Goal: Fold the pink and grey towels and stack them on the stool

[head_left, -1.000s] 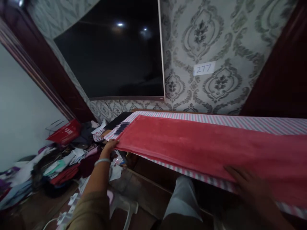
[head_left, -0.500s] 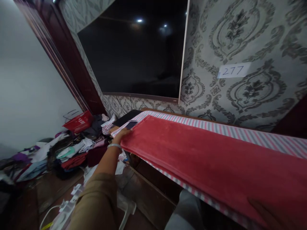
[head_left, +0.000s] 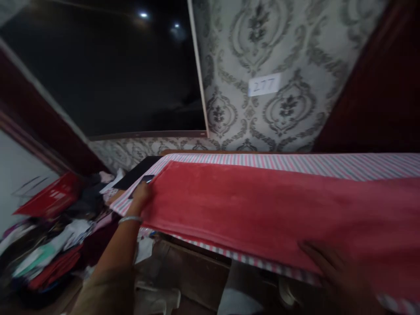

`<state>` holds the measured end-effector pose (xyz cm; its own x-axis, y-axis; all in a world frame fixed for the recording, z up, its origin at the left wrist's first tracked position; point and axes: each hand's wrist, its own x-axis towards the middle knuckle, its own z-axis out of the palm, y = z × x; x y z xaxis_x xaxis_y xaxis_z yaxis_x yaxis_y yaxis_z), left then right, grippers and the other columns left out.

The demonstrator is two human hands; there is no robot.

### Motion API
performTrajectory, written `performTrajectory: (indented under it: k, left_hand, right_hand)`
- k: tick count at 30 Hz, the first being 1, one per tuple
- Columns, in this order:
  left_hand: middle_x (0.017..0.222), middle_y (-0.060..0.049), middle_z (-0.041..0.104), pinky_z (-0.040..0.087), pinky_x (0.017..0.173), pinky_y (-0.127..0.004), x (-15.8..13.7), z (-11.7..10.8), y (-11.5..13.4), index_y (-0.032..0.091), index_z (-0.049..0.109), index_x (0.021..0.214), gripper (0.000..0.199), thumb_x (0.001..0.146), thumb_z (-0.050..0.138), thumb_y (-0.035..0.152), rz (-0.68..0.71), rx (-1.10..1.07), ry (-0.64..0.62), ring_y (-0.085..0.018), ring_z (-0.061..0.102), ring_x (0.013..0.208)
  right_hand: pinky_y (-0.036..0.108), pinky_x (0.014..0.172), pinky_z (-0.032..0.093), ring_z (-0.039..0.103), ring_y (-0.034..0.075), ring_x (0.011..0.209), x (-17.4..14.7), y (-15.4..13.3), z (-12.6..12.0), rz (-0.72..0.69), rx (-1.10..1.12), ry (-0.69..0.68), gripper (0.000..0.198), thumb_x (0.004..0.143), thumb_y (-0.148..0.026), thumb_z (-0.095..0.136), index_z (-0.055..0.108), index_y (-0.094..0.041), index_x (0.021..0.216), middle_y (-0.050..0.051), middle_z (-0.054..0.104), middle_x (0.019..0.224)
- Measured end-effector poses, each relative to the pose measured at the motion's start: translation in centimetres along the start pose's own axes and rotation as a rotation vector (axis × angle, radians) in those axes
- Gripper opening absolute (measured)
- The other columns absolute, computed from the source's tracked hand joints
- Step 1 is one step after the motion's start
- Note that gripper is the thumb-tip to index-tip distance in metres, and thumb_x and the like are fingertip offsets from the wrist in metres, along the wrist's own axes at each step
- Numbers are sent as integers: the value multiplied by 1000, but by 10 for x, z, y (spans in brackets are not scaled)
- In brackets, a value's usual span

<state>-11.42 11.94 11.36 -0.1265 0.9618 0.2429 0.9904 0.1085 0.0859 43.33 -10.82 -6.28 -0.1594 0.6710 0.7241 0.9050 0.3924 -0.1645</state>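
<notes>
A long red cloth (head_left: 236, 197), folded into a strip with a soft plush look, lies across a striped pink, grey and white cover (head_left: 328, 165). At the cloth's left end is my left hand (head_left: 142, 195), touching its edge; blur hides how the fingers are set. A small dark flat object (head_left: 147, 178) lies on the striped cover just beyond that hand. My right hand (head_left: 331, 262) rests flat on the red cloth toward the lower right, fingers stretched out and blurred, holding nothing that I can see.
A large dark television (head_left: 114, 70) hangs on the patterned wall, beside a paper marked 277 (head_left: 264, 84). At the left, a red basket (head_left: 49, 197) stands behind piled clothes (head_left: 49, 253). A white plastic stool-like piece (head_left: 157, 299) is low in front.
The view has swung to the right, so the wall and television shift left. Both hands stay on the red cloth, the right one showing more now.
</notes>
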Motion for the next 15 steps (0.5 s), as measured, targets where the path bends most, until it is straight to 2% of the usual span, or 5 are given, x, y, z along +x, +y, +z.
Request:
performTrajectory:
  k: [3, 6, 8, 12, 15]
  left_hand:
    - [131, -35, 54, 47, 99, -59, 25, 6, 47, -10, 51, 132, 42, 101, 38, 16, 45, 65, 15, -43, 53, 127]
    - [144, -26, 52, 46, 106, -53, 48, 21, 112, 1, 46, 143, 51, 99, 48, 25, 291, 18, -14, -38, 52, 132]
    - [147, -21, 52, 44, 110, -49, 55, 39, 168, 3, 46, 144, 53, 98, 49, 29, 480, -62, -49, -35, 51, 135]
    - [157, -20, 43, 35, 119, -45, 30, 77, 283, 4, 43, 149, 60, 98, 46, 35, 750, -136, -158, -32, 41, 145]
    - [159, -19, 41, 34, 117, -53, -6, 98, 334, 10, 45, 151, 59, 99, 39, 37, 810, -84, -209, -33, 36, 148]
  right_hand:
    - [50, 68, 58, 69, 32, 88, 8, -13, -1, 68, -9, 37, 96, 70, -14, 46, 27, -57, 153, 0, 75, 105]
    - [49, 76, 56, 67, 30, 95, 16, -23, -3, 67, -35, 23, 94, 73, -7, 46, 28, -41, 159, 6, 74, 110]
    - [47, 82, 55, 65, 28, 101, 23, -26, -6, 91, -69, -71, 79, 77, -7, 47, 46, -32, 152, 9, 73, 113]
    - [42, 88, 55, 64, 25, 108, 37, -29, -23, 170, -79, -256, 54, 84, -17, 51, 64, -33, 133, 4, 71, 121]
    - [41, 98, 53, 62, 24, 117, 39, -22, -53, 136, -2, -233, 48, 91, -28, 52, 60, -33, 138, 2, 68, 131]
